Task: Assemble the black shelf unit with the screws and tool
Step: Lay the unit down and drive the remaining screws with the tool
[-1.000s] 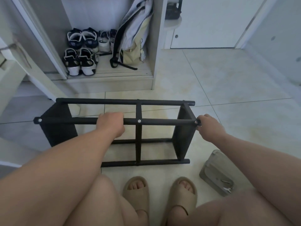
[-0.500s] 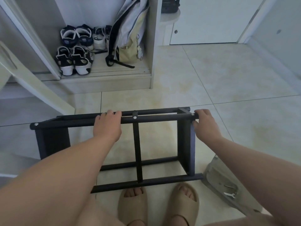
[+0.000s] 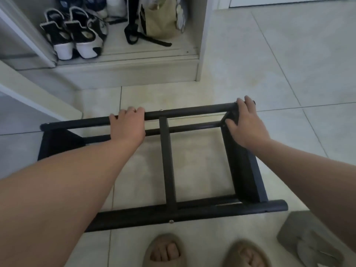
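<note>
On tiles (image 3: 289, 74), left hand (image 3: 128, 125) curled round black shelf unit (image 3: 168, 166), right hand (image 3: 245, 126) clamping its corner.

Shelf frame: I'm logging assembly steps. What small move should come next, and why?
Probably settle the shelf frame flat on the floor: the left hand grips its far rail, the right hand its corner, and the grey bag lies untouched nearby.
</note>
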The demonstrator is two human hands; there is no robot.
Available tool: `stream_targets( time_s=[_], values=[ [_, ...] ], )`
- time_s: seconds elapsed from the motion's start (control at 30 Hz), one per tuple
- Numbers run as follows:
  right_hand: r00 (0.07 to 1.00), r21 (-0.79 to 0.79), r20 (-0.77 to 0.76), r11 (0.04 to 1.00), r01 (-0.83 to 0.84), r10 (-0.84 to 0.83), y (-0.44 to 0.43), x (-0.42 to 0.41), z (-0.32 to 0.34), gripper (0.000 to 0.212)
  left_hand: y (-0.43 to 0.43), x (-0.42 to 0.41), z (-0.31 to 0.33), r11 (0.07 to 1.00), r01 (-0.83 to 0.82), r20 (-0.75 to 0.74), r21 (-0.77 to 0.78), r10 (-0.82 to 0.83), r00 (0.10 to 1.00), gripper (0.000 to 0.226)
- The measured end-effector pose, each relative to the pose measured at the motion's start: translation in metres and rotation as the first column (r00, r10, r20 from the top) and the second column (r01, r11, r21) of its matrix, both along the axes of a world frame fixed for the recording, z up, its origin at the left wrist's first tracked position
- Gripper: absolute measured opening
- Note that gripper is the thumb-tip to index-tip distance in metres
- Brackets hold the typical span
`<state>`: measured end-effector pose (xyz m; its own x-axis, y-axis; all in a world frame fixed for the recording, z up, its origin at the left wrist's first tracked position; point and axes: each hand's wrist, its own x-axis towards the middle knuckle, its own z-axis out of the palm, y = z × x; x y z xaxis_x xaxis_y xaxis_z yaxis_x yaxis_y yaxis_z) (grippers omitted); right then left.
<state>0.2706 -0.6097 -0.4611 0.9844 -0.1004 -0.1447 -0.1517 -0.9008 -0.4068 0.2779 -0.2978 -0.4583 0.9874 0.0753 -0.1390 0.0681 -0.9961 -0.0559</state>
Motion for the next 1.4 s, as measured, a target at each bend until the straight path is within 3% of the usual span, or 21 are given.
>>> stream_targets(
  time_s=[0.13,0.3,0.43,0.6,0.77,1.03,1.17,1.3,1.4],
  values=[
    [0.997,0.022,-0.072,1.000,-0.015,0.017,0.000,0.002,-0.017,0.080,-0.002,0.004,-0.017,1.000,-0.007,-0.024,-0.023,0.006,1.000,0.026],
    [0.988,0.027,-0.114,0.994,-0.103,0.105,-0.008,-0.019,-0.003,0.079,-0.015,-0.003,-0.005,0.997,-0.019,-0.013,-0.073,0.018,1.000,0.058],
    [0.970,-0.095,-0.129,0.971,-0.218,0.205,-0.027,-0.057,0.027,0.075,-0.048,-0.022,0.022,0.975,0.141,0.090,-0.170,-0.127,0.988,0.048],
    [0.970,-0.155,-0.172,0.967,-0.200,0.173,-0.062,-0.120,0.063,0.073,-0.117,-0.071,0.054,0.878,0.374,0.080,-0.299,-0.368,0.927,0.052],
    [0.963,-0.191,-0.251,0.970,-0.149,0.098,-0.103,-0.192,0.085,0.072,-0.183,-0.130,0.063,0.686,0.668,0.060,-0.290,-0.683,0.728,0.059],
    [0.867,-0.209,-0.495,0.977,-0.045,-0.066,-0.187,-0.284,0.057,0.064,-0.273,-0.195,0.050,0.312,0.900,0.000,-0.303,-0.945,0.327,0.053],
    [0.762,-0.214,-0.628,0.976,0.027,-0.159,-0.221,-0.302,0.013,0.049,-0.307,-0.223,0.020,0.220,0.932,-0.100,-0.287,-0.975,0.199,0.047],
    [0.716,-0.212,-0.678,0.977,0.030,-0.169,-0.240,-0.315,-0.030,0.030,-0.331,-0.239,-0.015,0.131,0.962,-0.235,-0.238,-0.969,0.074,0.045],
    [0.708,-0.208,-0.694,0.978,-0.027,-0.128,-0.246,-0.322,-0.058,0.030,-0.336,-0.246,-0.037,0.131,0.964,-0.276,-0.231,-0.959,0.064,0.032]
  ],
)
